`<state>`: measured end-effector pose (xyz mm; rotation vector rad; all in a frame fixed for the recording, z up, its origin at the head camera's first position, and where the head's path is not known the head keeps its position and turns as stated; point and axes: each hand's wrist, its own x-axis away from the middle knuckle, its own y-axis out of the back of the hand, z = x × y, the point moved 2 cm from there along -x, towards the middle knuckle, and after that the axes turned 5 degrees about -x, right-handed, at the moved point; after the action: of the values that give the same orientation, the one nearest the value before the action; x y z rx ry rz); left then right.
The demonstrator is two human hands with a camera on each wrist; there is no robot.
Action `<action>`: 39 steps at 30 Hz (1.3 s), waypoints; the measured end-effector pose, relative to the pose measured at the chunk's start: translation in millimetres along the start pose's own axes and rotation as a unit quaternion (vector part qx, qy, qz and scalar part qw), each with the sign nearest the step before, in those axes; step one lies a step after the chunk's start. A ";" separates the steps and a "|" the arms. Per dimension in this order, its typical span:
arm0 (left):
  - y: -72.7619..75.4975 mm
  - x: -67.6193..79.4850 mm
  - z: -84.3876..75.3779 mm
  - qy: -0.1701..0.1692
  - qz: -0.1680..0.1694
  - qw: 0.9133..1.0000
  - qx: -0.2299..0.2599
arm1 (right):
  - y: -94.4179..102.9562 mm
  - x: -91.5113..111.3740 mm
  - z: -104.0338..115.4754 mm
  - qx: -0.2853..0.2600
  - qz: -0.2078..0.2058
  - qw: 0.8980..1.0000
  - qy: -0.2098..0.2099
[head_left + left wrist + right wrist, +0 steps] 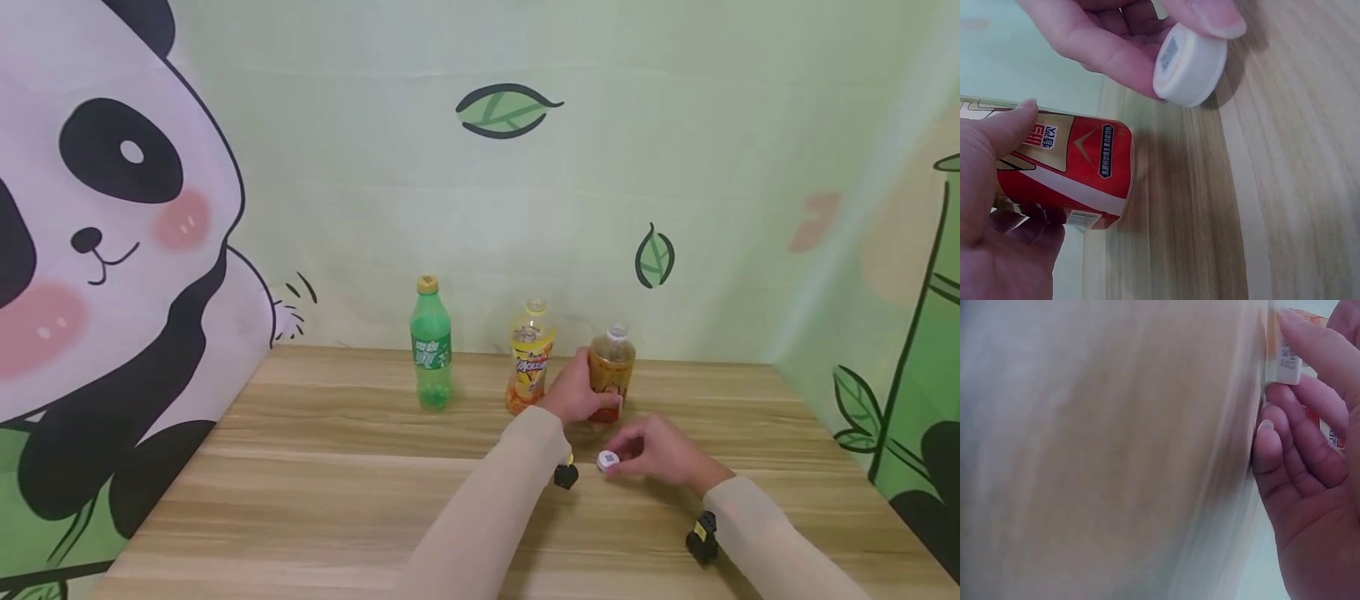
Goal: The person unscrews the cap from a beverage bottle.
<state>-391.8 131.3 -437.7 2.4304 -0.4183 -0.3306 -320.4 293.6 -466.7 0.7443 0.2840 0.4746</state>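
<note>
Working from a distance, I had the left hand (581, 392) wrapped around a red-and-gold bottle (611, 367) standing upright on the tabletop (337, 500), while the right hand (660, 450), apart and nearer the wearer, pinched a white cap (1191, 65) between thumb and fingers; whether the cap touched the wood, I could not tell. I judged the uncapping of the gripped bottle done, its neck appearing open, with the cap neither set down nor put back on. Just beyond and left of the left hand, a yellow-labelled bottle (529, 367) also looked uncapped; farther left, a green bottle (431, 333) wore its yellow lid (427, 285), untouched by either hand. Beneath both hands ran pale, streaked wood grain. Past them, a creased light-green backdrop (360, 167) rose behind the table, printed with leaves (510, 111) and, far to the left hand's side, a large cartoon panda (112, 225).
</note>
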 end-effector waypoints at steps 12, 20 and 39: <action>1.8 -1.8 2.4 0.026 -0.013 1.000 0.005 | 1.4 -3.9 7.2 0.017 0.003 0.999 -0.027; 1.8 4.2 8.5 0.032 -0.007 0.999 0.028 | 1.0 -6.3 13.7 0.028 0.010 0.999 -0.042; 7.0 39.9 21.9 0.068 0.004 0.998 -0.017 | 11.7 -0.4 35.8 0.042 -0.069 0.995 -0.061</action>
<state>-364.1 99.0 -455.2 2.4006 -0.3592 -0.1662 -309.7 280.1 -433.2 0.8263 0.2399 0.2865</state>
